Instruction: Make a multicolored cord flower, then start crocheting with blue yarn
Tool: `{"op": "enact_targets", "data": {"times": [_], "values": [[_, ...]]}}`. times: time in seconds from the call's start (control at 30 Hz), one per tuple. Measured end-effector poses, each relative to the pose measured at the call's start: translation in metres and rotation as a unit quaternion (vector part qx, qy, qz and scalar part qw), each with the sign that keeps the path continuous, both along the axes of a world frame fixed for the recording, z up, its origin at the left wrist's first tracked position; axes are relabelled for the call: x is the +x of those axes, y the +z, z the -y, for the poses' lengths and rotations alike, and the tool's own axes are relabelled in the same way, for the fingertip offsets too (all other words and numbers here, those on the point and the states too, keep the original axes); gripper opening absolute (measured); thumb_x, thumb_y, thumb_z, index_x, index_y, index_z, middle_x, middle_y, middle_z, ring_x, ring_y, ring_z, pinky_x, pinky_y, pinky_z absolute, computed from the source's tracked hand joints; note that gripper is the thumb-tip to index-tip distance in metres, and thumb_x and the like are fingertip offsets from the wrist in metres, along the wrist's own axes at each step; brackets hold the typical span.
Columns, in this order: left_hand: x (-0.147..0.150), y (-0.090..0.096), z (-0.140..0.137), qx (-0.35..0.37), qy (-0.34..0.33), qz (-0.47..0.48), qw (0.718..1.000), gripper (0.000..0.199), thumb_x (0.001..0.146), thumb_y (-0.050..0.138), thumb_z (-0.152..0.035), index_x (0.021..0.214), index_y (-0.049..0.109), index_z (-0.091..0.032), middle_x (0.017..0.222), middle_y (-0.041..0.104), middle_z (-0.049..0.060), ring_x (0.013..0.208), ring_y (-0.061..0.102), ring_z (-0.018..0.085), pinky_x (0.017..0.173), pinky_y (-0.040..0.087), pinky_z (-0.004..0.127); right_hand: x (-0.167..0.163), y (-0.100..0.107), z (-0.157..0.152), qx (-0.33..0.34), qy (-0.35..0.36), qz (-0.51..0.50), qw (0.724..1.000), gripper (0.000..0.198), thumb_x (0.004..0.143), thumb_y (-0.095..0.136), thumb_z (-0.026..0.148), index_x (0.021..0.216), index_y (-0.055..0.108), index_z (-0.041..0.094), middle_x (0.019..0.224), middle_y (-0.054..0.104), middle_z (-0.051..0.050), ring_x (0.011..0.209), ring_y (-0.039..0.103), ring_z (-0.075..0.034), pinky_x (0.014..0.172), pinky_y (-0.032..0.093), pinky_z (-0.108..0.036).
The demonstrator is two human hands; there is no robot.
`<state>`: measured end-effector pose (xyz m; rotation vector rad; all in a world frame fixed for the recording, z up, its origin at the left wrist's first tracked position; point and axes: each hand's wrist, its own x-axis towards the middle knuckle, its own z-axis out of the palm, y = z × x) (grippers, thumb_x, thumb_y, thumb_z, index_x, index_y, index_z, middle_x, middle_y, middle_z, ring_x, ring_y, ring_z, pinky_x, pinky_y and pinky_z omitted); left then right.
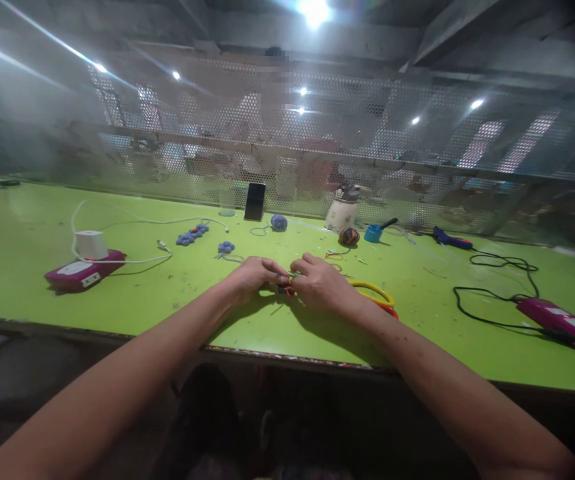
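My left hand and my right hand meet low over the front middle of the green table. The fingers of both are pinched on a small dark-and-red yarn piece, mostly hidden by the fingertips. Under my right wrist lies a yellow loop beside a red one, partly covered by the arm. Beyond the hands are a multicoloured yarn ball with a loose orange strand, a purple-blue yarn ball, a small blue crocheted flower with a yarn tail, and a strip of blue crocheted flowers.
A phone leans at the back near a bottle. Right of them are a blue cup and a dark blue glue gun, its cord trailing right. Purple power strips lie at both sides; a mesh screen stands behind.
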<state>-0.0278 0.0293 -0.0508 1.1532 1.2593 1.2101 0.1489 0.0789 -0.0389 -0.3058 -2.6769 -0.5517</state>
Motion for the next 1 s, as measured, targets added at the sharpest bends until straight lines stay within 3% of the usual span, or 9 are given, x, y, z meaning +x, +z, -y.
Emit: {"op": "enact_targets", "data": {"times": [0.07,0.23,0.3,0.4,0.47,0.67,0.77,0.87,1.0], "values": [[0.000,-0.001,0.000,0.013,0.001,-0.024,1.000,0.010,0.061,0.073,-0.010,0.070,0.067,-0.011,0.064,0.068,0.008,0.061,0.063,0.017,0.063,0.051,0.032,-0.001,0.001,0.003,-0.031,0.013,-0.011,0.999,0.017,0.084,0.059,0.022,0.075,0.070,0.013,0.083,0.060,-0.011,0.078,0.045,-0.020,0.066,0.036,-0.032],[0.002,-0.005,-0.004,0.062,0.011,-0.139,0.988,0.007,0.064,0.067,-0.007,0.070,0.068,-0.011,0.062,0.067,0.008,0.058,0.063,0.017,0.059,0.050,0.031,0.000,0.002,0.001,-0.219,-0.001,-0.126,0.968,0.024,0.088,0.054,0.026,0.081,0.072,0.013,0.081,0.064,-0.010,0.076,0.054,-0.017,0.068,0.040,-0.029],[0.004,-0.007,-0.006,0.095,0.019,-0.198,0.976,0.012,0.065,0.062,-0.005,0.071,0.070,-0.012,0.063,0.068,0.008,0.058,0.062,0.017,0.059,0.048,0.030,-0.001,0.000,-0.005,-0.307,-0.046,-0.148,0.939,0.025,0.086,0.054,0.023,0.073,0.072,0.012,0.071,0.063,-0.007,0.066,0.053,-0.015,0.062,0.038,-0.027],[0.004,-0.011,-0.007,0.157,0.030,-0.286,0.945,0.018,0.064,0.060,-0.004,0.073,0.072,-0.015,0.067,0.068,0.007,0.062,0.060,0.016,0.061,0.045,0.029,-0.003,-0.006,-0.012,-0.465,-0.085,-0.138,0.870,0.025,0.082,0.055,0.024,0.070,0.071,0.009,0.060,0.061,-0.005,0.056,0.050,-0.013,0.054,0.034,-0.025],[0.004,-0.013,-0.008,0.197,0.034,-0.337,0.920,0.019,0.064,0.060,-0.005,0.074,0.072,-0.016,0.069,0.068,0.006,0.064,0.058,0.016,0.063,0.043,0.029,-0.005,-0.011,-0.014,-0.521,-0.082,-0.136,0.839,0.022,0.080,0.055,0.020,0.071,0.072,0.008,0.061,0.063,-0.005,0.057,0.052,-0.013,0.054,0.036,-0.025],[0.004,-0.016,-0.009,0.258,0.031,-0.426,0.867,0.019,0.071,0.055,-0.007,0.072,0.072,-0.016,0.068,0.064,0.006,0.066,0.054,0.016,0.066,0.040,0.029,-0.009,-0.017,-0.014,-0.567,-0.068,-0.152,0.807,0.014,0.073,0.059,0.012,0.072,0.072,0.008,0.064,0.066,-0.006,0.057,0.055,-0.012,0.056,0.041,-0.024],[0.003,-0.014,-0.008,0.267,0.035,-0.438,0.858,0.019,0.074,0.055,-0.008,0.075,0.073,-0.016,0.068,0.064,0.006,0.065,0.055,0.016,0.066,0.041,0.029,-0.009,-0.017,-0.016,-0.577,-0.079,-0.188,0.791,0.013,0.075,0.057,0.014,0.071,0.069,0.009,0.057,0.061,-0.004,0.050,0.052,-0.010,0.050,0.040,-0.023],[0.003,-0.011,-0.006,0.280,0.050,-0.438,0.853,0.018,0.076,0.057,-0.010,0.078,0.074,-0.017,0.072,0.063,0.007,0.067,0.056,0.016,0.065,0.042,0.028,-0.010,-0.018,-0.017,-0.589,-0.089,-0.223,0.772,0.013,0.078,0.056,0.015,0.086,0.065,0.011,0.055,0.058,0.000,0.044,0.050,-0.009,0.043,0.039,-0.020],[0.004,-0.009,-0.003,0.300,0.054,-0.436,0.847,0.017,0.078,0.057,-0.012,0.078,0.073,-0.018,0.072,0.059,0.005,0.065,0.054,0.014,0.062,0.042,0.026,-0.010,-0.018,-0.017,-0.612,-0.077,-0.204,0.760,0.011,0.076,0.059,0.013,0.086,0.063,0.012,0.055,0.058,0.001,0.042,0.050,-0.007,0.040,0.039,-0.018]]}}
